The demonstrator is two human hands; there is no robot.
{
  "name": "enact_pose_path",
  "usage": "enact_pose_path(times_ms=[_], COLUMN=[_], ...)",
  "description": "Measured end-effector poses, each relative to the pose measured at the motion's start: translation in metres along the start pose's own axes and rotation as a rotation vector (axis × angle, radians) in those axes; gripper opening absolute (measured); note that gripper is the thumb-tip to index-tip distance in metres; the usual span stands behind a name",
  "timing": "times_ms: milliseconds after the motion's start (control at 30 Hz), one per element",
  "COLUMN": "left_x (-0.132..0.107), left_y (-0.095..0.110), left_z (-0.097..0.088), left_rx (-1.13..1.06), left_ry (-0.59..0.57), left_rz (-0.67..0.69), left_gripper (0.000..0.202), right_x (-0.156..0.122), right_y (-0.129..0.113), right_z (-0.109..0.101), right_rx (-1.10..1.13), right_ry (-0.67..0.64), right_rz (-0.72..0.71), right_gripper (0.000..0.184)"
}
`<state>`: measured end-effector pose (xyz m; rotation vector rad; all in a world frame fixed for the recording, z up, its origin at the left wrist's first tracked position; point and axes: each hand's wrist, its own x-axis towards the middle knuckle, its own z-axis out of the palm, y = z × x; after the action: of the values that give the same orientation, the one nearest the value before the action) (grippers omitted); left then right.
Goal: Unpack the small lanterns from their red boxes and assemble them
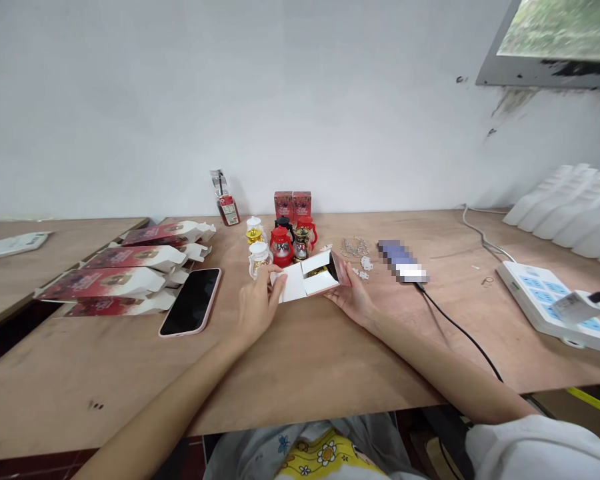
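Observation:
A small red carton (324, 283) with white inner flaps lies tilted between my hands, its end open toward me. Something gold and dark shows inside it. My left hand (258, 305) pinches the long white lid flap on the left. Around the carton's right side my right hand (355, 297) is closed, thumb on top. Just beyond stand several little lanterns: a red lantern (281, 247), a black-and-gold lantern (301, 244), a white lantern (260, 259) and a gold-topped lantern (254, 236). The base of the white one is partly hidden by my left hand.
Flattened red cartons (115, 283) lie stacked at left beside a phone (190, 303). Two closed red boxes (293, 205) and a bottle (227, 205) stand by the wall. Wire pieces (355, 247), white tags (365, 264), a cabled phone (403, 261) and a power strip (550, 300) lie right.

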<state>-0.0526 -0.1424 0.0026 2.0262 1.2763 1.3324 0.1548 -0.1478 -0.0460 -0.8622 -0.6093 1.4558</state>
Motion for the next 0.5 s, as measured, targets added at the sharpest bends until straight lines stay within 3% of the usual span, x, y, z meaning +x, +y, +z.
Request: enact_pose_path(times_ms=[100, 200, 300, 367, 500], left_x=[-0.0023, -0.0047, -0.0069, -0.007, -0.0046], left_y=[0.0042, 0.0073, 0.0049, 0.0024, -0.0003], left_z=[-0.002, -0.0021, -0.0025, -0.004, -0.005], left_rx=[0.346, 0.502, 0.48, 0.396, 0.257], left_ry=[0.131, 0.179, 0.166, 0.147, -0.038], left_rz=[0.301, 0.497, 0.647, 0.767, 1.007], left_gripper=[0.021, 0.029, 0.037, 0.032, 0.019], right_x=[-0.0007, -0.0027, -0.0053, -0.0062, -0.0052], right_y=[-0.0032, -0.0046, -0.0038, -0.0031, -0.0029], right_z=[0.0011, 0.0032, 0.0057, 0.0069, 0.0075], right_rx=[0.055, 0.045, 0.021, 0.005, -0.017], right_ry=[0.079, 0.121, 0.11, 0.11, 0.146], right_rz=[-0.021, -0.069, -0.139, -0.163, -0.21], right_gripper=[0.043, 0.038, 0.035, 0.036, 0.041])
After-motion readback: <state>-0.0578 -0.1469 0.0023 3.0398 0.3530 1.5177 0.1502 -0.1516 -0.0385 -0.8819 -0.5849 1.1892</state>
